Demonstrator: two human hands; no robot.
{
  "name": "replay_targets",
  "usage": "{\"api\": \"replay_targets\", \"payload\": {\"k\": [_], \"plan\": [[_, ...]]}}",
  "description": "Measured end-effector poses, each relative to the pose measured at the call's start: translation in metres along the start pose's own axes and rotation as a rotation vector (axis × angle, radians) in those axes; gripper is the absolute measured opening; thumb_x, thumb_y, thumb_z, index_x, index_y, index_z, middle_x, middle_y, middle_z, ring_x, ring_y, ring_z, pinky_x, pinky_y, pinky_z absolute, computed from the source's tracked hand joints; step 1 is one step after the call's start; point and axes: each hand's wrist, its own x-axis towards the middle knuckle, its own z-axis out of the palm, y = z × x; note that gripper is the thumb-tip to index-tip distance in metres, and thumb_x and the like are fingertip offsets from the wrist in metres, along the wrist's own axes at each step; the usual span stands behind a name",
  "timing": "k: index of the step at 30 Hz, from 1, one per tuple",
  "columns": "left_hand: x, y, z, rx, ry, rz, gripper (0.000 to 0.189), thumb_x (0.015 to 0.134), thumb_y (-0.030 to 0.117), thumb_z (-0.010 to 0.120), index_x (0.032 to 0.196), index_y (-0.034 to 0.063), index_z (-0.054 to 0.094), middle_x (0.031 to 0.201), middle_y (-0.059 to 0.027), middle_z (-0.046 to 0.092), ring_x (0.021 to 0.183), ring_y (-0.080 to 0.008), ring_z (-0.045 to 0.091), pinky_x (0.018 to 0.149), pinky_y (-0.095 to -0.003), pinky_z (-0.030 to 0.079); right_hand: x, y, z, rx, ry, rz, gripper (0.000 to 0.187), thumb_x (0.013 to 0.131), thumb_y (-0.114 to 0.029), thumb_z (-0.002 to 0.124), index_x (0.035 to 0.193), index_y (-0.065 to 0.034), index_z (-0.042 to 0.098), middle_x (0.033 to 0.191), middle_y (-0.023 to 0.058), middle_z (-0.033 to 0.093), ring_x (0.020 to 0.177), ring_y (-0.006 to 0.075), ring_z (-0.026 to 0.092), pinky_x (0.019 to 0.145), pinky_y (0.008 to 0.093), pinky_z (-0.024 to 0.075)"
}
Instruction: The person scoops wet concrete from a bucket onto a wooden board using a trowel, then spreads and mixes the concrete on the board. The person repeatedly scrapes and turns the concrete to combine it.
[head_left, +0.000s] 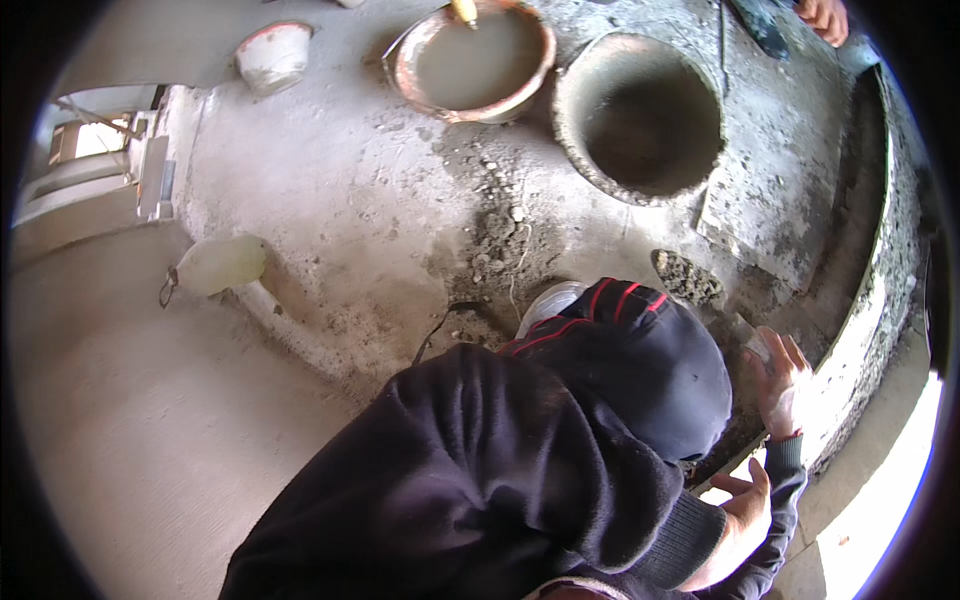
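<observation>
My right hand is at the inner side of a curved, rough cement-coated edge, its fingers around a small pale grey piece whose kind I cannot make out. Below it, my left hand hangs near the right forearm, thumb and fingers apart, holding nothing that shows. My bent knee, in dark trousers with red stripes, covers part of the floor beside the hands. Just beyond the knee lies a heap of wet mortar.
A mortar-crusted tub and a bucket of grey water, with a yellow-handled tool, stand ahead. A white bucket and yellowish container are leftward. Rubble litters the floor. Another person's hand shows top right.
</observation>
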Motion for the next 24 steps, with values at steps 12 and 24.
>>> {"api": "replay_targets", "payload": {"k": [12,24], "plan": [[-0.047,-0.02,-0.004,0.022,-0.168,0.191,0.028,0.096,0.029,0.067,0.103,0.005,0.079,0.091,-0.0104,0.069,0.085,-0.0248,0.066,0.095,-0.0525,0.051,-0.033,-0.008,-0.032,-0.364,0.023,-0.093,0.034,0.093,-0.02,0.078,0.124,-0.0081,0.073,0.103,0.0077,0.064,0.099,0.0274,0.069,0.083,0.0425,0.0572],[-0.063,-0.034,-0.015,-0.096,-0.042,0.286,0.029,0.098,0.03,0.065,0.098,0.0034,0.077,0.089,-0.0085,0.069,0.084,-0.0226,0.066,0.1,-0.0499,0.052,-0.071,-0.012,-0.019,-0.582,0.094,0.077,0.048,0.095,-0.015,0.071,0.143,-0.0139,0.067,0.128,0.0135,0.063,0.114,0.0291,0.065,0.098,0.052,0.0528]]}}
